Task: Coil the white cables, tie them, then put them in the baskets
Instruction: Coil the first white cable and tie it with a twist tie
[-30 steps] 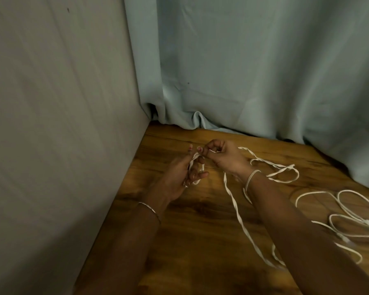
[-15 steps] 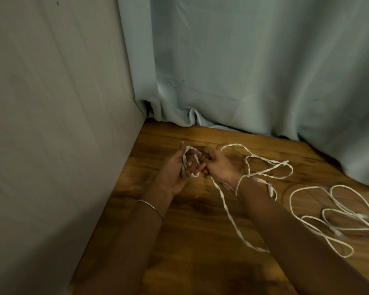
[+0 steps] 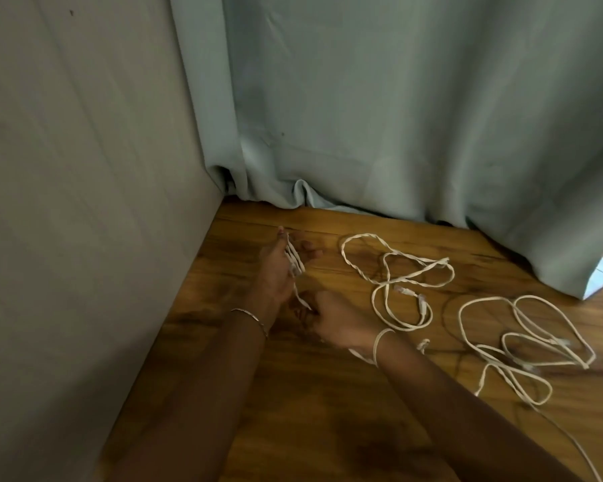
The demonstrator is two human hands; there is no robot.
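My left hand [image 3: 275, 273] is held up over the wooden floor with thumb and fingers spread, and a few loops of a white cable [image 3: 295, 260] are wound across it. A strand runs down from those loops to my right hand [image 3: 335, 318], which pinches it just below the left palm. The same cable trails on under my right wrist. A second white cable [image 3: 397, 273] lies loose in loops to the right, with its plugs showing. A third white cable [image 3: 536, 342] lies tangled further right. No basket is in view.
A grey wall [image 3: 84, 203] closes off the left side. A pale blue curtain [image 3: 397, 116] hangs along the back down to the wooden floor [image 3: 310, 412]. Its hem lifts at the far right.
My right hand has dropped from beside the left fingertips to below the left palm, drawing the strand down. The left fingers have spread. The view has shifted, showing more of the loose cables.
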